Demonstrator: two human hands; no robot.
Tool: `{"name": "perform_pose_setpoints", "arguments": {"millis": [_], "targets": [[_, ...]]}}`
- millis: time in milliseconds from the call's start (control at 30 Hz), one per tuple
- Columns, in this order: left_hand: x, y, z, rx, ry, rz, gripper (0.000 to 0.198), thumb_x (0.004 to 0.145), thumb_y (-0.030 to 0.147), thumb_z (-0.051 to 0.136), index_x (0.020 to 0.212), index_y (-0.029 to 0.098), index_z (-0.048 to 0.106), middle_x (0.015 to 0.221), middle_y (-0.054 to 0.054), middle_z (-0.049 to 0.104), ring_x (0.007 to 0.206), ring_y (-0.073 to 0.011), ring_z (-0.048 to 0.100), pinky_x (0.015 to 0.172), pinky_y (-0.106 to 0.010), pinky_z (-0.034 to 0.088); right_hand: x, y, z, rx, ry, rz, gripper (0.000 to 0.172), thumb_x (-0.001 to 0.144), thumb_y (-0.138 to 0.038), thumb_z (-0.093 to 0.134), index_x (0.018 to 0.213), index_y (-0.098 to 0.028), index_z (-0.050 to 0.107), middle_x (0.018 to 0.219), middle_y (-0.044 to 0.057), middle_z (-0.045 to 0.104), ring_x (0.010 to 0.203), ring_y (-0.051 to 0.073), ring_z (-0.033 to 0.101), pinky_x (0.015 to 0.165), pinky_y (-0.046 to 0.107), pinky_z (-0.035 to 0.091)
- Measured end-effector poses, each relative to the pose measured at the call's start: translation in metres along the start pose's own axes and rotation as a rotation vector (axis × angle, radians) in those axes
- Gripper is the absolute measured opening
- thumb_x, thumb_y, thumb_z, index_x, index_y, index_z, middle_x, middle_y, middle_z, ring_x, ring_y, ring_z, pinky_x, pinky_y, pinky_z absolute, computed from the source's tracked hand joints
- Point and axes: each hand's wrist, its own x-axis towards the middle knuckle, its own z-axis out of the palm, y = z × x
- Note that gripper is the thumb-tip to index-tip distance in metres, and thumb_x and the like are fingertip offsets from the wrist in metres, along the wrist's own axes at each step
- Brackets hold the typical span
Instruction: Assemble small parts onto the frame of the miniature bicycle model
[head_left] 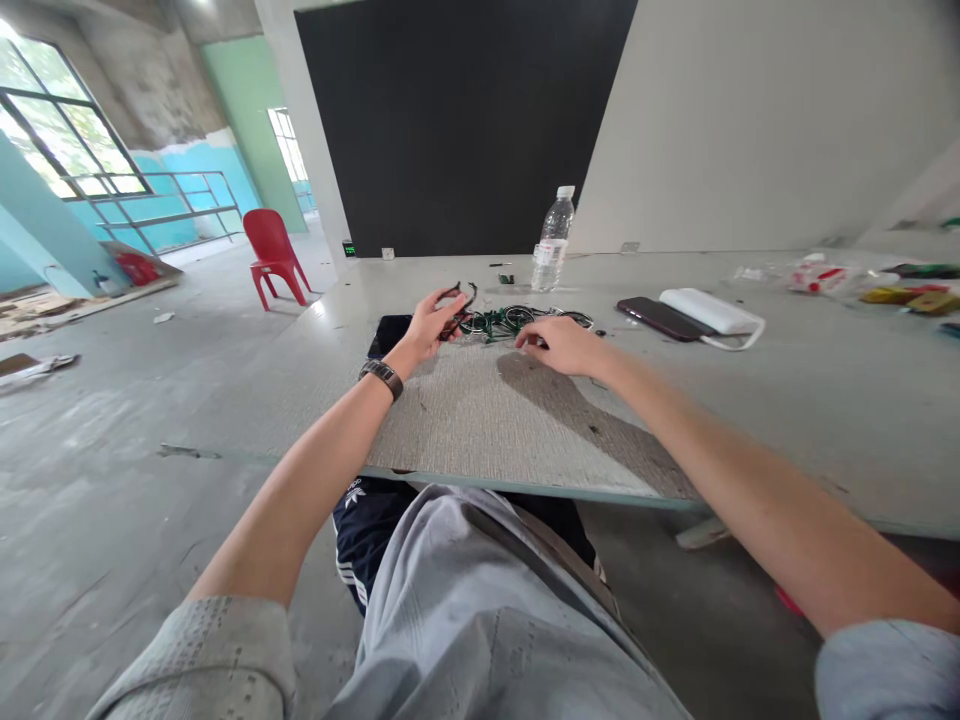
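My left hand [433, 322] is closed in a pinch on a thin dark wire piece [461, 293] that curls up above its fingers. A pile of green and silver wire rings [510, 320] lies on the grey table [480, 420] between my hands. My right hand [561, 345] rests palm down at the pile's right edge, fingers curled onto the table; whether anything is under them is hidden. A dark wristband [381, 376] sits on my left wrist.
A black phone [388, 332] lies left of my left hand. A clear water bottle [553, 240] stands behind the pile. A dark phone [664, 318] and a white power bank [709, 310] lie at the right, packets [825, 275] farther right. A red chair [274, 255] stands on the floor.
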Motion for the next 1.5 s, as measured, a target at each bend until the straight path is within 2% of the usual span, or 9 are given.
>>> {"name": "perform_pose_setpoints", "arguments": {"millis": [100,167,400,667,767,933,1233,1400,1500], "targets": [[0.005,0.001,-0.003,-0.055,0.175,0.001,0.019,0.103,0.033,0.063,0.116,0.02,0.058,0.078,0.001,0.065,0.05,-0.0048,0.055,0.048,-0.017,0.042,-0.002,0.008,-0.008,-0.032,0.074,0.067,0.029,0.096,-0.027,0.051,0.11,-0.021,0.075,0.111,0.012,0.073,0.093,0.026,0.068,0.077,0.042,0.051],[0.007,-0.002,-0.003,-0.035,0.235,0.006,0.018,0.103,0.031,0.063,0.116,0.02,0.057,0.077,0.001,0.065,0.05,-0.0054,0.056,0.048,-0.017,0.041,-0.006,0.019,-0.015,-0.092,0.136,0.107,0.03,0.096,-0.026,0.05,0.111,-0.021,0.075,0.111,0.013,0.072,0.094,0.027,0.067,0.077,0.042,0.05],[0.009,-0.015,0.0,0.077,0.205,-0.004,0.025,0.098,0.036,0.07,0.113,0.019,0.059,0.076,0.001,0.063,0.047,-0.0066,0.056,0.045,-0.019,0.037,-0.011,0.044,-0.016,-0.153,0.072,0.167,0.029,0.094,-0.024,0.052,0.111,-0.02,0.075,0.102,0.013,0.073,0.09,0.027,0.067,0.077,0.042,0.05],[0.011,-0.018,-0.001,0.092,0.183,0.012,0.026,0.099,0.036,0.069,0.114,0.019,0.058,0.077,0.001,0.063,0.047,-0.0075,0.057,0.044,-0.019,0.038,-0.002,0.029,0.004,-0.159,0.018,0.151,0.032,0.096,-0.023,0.052,0.121,-0.023,0.074,0.12,0.015,0.07,0.107,0.031,0.065,0.081,0.042,0.052],[0.011,-0.019,-0.002,0.1,0.167,0.015,0.027,0.098,0.037,0.07,0.114,0.019,0.059,0.079,0.0,0.063,0.047,-0.0076,0.057,0.044,-0.019,0.038,0.0,0.027,0.005,-0.157,0.001,0.162,0.036,0.098,-0.025,0.05,0.124,-0.026,0.074,0.125,0.015,0.068,0.105,0.031,0.066,0.081,0.043,0.052],[0.011,-0.02,-0.002,0.113,0.157,0.023,0.03,0.096,0.041,0.072,0.113,0.019,0.06,0.078,0.001,0.062,0.048,-0.0071,0.057,0.045,-0.019,0.039,0.002,0.031,0.007,-0.155,0.003,0.151,0.036,0.098,-0.027,0.051,0.122,-0.028,0.077,0.122,0.014,0.069,0.104,0.03,0.066,0.086,0.045,0.052],[0.011,-0.022,-0.002,0.107,0.141,0.044,0.025,0.097,0.035,0.071,0.111,0.018,0.06,0.076,0.002,0.059,0.046,-0.0082,0.057,0.042,-0.02,0.041,0.0,0.027,0.005,-0.174,-0.021,0.094,0.037,0.096,-0.026,0.048,0.116,-0.027,0.079,0.114,0.015,0.07,0.106,0.031,0.065,0.079,0.045,0.054],[0.01,-0.021,-0.001,0.11,0.138,0.05,0.023,0.097,0.036,0.072,0.107,0.018,0.061,0.074,0.002,0.059,0.046,-0.0077,0.056,0.043,-0.02,0.042,-0.006,0.004,-0.002,-0.112,0.076,0.019,0.039,0.1,-0.029,0.043,0.118,-0.024,0.077,0.112,0.014,0.07,0.097,0.029,0.065,0.078,0.044,0.051],[0.009,-0.02,0.0,0.116,0.143,0.048,0.025,0.096,0.037,0.073,0.106,0.018,0.061,0.072,0.002,0.059,0.046,-0.008,0.057,0.043,-0.02,0.042,-0.009,-0.026,0.002,-0.049,0.134,-0.16,0.042,0.103,-0.03,0.039,0.126,-0.021,0.073,0.115,0.014,0.069,0.09,0.025,0.065,0.078,0.04,0.05]]}}
